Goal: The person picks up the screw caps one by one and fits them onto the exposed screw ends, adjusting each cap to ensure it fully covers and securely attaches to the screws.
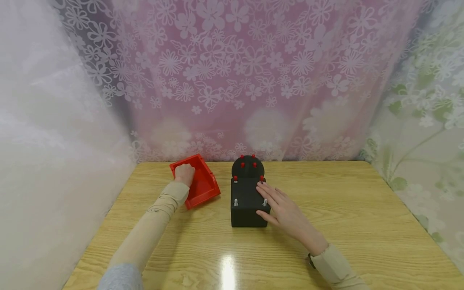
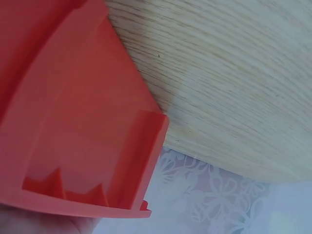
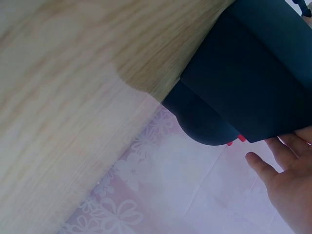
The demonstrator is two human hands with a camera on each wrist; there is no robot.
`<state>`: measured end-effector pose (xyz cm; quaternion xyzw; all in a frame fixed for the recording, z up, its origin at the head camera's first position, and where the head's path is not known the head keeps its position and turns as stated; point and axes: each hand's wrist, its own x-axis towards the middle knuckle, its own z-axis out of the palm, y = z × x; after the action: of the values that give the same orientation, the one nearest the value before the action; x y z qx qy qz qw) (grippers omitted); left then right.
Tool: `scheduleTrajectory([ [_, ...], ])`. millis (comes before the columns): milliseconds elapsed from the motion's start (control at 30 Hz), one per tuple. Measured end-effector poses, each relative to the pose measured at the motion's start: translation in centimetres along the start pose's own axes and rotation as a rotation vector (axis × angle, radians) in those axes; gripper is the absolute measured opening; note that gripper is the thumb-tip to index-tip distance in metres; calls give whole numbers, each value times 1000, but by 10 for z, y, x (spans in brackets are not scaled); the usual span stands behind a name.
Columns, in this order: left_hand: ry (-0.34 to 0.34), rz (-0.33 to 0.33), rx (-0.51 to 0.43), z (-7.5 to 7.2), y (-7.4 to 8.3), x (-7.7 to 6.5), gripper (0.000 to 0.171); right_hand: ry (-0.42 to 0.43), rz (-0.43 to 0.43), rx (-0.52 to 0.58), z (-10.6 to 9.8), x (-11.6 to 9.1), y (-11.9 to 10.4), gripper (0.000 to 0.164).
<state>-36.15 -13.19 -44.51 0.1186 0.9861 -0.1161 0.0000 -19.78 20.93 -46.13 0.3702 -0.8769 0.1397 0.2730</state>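
My left hand reaches over the near-left wall of a red plastic bin, with its fingers pointing down inside. The bin's wall hides those fingertips in the left wrist view, so anything between them cannot be seen. A black block stands right of the bin, with red-capped posts at its back corners and bare silver posts at its front corners. My right hand rests its extended fingers on the block's right edge, the thumb apart near the front right corner.
Behind the block is a round black piece bearing several red caps. Everything stands on a wood-grain table. A floral curtain hangs along the table's back edge, with pale sheets at the sides.
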Motion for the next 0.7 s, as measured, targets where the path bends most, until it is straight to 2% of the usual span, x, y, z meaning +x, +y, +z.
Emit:
scheduleTrajectory([
  [33,0,-2,-5,1,-1,2,18,-1,1,1,0,0,0,73],
  [67,49,10,4,13,-4,9,19,-3,3,0,0,0,0,73],
  [167,75,24,-7,14,-6,10,16,-9,10,-2,0,0,-1,73],
  [267,88,50,-62,10,-9,9,17,-15,16,-2,-1,0,-2,74],
  [300,43,45,-103,-3,-7,2,17,-18,18,2,-2,0,-2,73],
  [400,13,75,-193,-12,-8,-2,23,-23,24,5,-2,0,-2,73],
  [533,-85,96,-315,-22,-10,-6,27,-19,18,1,-1,-1,-1,72],
  [700,-155,82,-451,-26,-12,-7,9,-1,-2,-1,0,0,0,71],
])
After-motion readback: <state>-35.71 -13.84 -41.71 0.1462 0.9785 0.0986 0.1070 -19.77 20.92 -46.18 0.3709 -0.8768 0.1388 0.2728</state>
